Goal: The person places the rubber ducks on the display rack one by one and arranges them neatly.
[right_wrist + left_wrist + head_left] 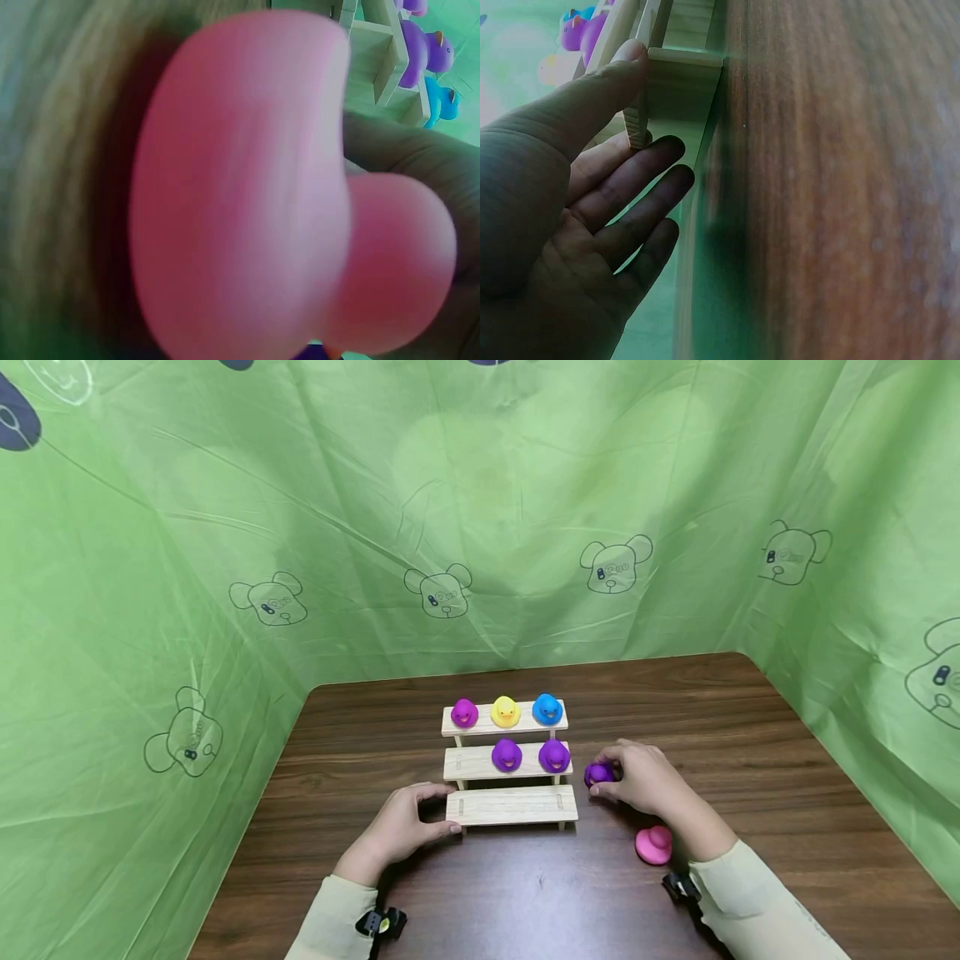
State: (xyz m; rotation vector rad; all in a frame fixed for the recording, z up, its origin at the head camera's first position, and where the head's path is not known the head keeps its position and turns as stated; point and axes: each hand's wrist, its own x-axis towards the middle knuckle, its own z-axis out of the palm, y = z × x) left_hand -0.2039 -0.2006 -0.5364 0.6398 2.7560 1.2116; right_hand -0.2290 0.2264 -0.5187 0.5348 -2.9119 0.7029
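Observation:
My left hand (401, 827) grips the left end of the lowest step of a pale wooden stepped stand (512, 807), thumb at its front edge and forefinger at its back edge. In the left wrist view the other fingers (645, 232) spread below the plank. To the right of the stand, my right hand (645, 777) pinches a purple rubber duck (597, 775) between thumb and fingers, low over the table. A pink rubber duck (654, 845) sits on the table under the right wrist, and fills much of the right wrist view, hiding most of that hand.
On the top step stand a magenta duck (464, 713), a yellow duck (506, 712) and a blue duck (547, 709). The middle step bears two purple ducks (507, 755) at its centre and right. Green cloth (525, 627) hangs around the dark wooden table (540, 902).

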